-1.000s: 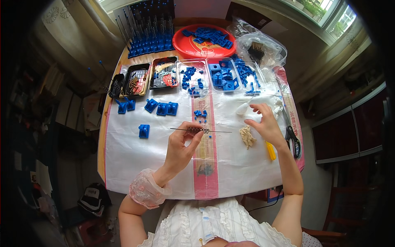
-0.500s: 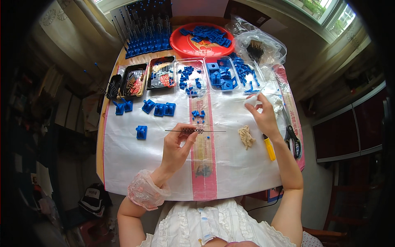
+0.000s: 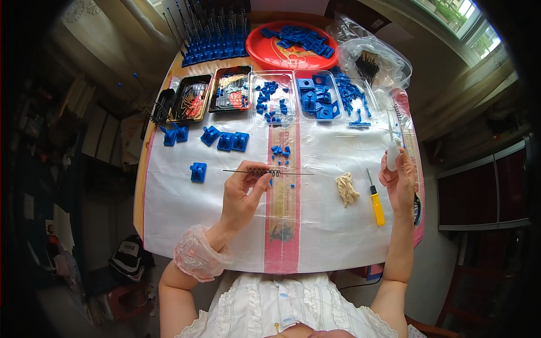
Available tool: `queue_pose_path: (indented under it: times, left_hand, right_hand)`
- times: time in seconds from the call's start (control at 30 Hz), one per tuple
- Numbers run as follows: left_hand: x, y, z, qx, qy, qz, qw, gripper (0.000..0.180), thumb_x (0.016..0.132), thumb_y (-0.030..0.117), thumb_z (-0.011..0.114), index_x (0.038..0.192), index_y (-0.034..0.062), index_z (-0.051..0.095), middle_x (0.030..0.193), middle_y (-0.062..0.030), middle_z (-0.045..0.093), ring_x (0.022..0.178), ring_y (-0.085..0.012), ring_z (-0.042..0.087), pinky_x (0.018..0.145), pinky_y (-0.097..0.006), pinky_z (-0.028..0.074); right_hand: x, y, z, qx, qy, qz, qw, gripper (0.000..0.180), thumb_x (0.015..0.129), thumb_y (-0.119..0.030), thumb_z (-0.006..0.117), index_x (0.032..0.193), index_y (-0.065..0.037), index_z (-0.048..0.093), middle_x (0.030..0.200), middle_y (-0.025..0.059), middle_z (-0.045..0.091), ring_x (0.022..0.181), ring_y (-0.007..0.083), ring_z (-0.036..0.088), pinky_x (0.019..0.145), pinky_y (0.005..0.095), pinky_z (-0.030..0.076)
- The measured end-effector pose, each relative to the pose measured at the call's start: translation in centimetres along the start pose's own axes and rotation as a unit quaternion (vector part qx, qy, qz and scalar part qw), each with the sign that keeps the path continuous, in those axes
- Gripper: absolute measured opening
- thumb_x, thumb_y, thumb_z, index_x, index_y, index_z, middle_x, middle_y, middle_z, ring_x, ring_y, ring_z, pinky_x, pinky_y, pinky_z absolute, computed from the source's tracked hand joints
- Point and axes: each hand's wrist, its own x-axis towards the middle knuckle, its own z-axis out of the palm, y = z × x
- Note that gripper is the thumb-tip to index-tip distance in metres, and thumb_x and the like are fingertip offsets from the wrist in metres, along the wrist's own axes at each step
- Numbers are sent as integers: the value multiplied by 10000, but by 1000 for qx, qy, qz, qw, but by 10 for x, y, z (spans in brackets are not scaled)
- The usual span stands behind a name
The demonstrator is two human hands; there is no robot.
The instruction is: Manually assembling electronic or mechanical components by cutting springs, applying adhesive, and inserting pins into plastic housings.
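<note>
Between the thumb and fingers of my left hand is a dark coil spring on a thin straight rod, held level over the table. My left hand is closed on it, near the table's middle. At the right side my right hand is closed round a small white squeeze bottle, its thin nozzle pointing up and away from me. Left of that hand lie a yellow-handled screwdriver and a crumpled beige cloth. Small blue plastic pieces lie just beyond my left hand.
Blue clip-like parts sit at the left. Across the back stand black trays, clear trays of blue parts, a red basin and a plastic bag. A rack of springs on blue bases fills the far left.
My right hand has moved right and toward me, and the white bottle has swung to point away. My left hand stays with the spring. The view has shifted slightly.
</note>
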Motion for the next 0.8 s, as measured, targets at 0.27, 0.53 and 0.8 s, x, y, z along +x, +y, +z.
queue_pose_path:
  times: [0.27, 0.53, 0.8]
  left_hand:
    - [-1, -3, -2, -31, 10, -11, 999, 146, 1040, 49, 580, 1177, 7, 557, 963, -68, 665, 813, -100, 615, 745, -239, 512]
    - [-1, -3, -1, -41, 17, -16, 999, 162, 1035, 82, 605, 1168, -2, 568, 946, -55, 670, 803, -93, 636, 742, -233, 528]
    - [0, -4, -3, -54, 20, -23, 998, 161, 1040, 90, 595, 1171, 6, 556, 947, -61, 663, 813, -98, 632, 750, -241, 524]
  right_hand:
    - [2, 3, -4, 85, 93, 91, 988, 176, 1023, -298, 642, 1087, -137, 611, 776, -48, 507, 621, 49, 394, 504, 204, 300]
    - [0, 8, 0, -2, 23, 85, 996, 134, 980, -215, 642, 910, -135, 560, 645, -99, 423, 522, 2, 292, 482, 196, 235]
    - [-1, 14, 2, -71, -4, 83, 994, 164, 958, -216, 660, 882, -123, 550, 642, -86, 445, 518, -5, 297, 471, 202, 223]
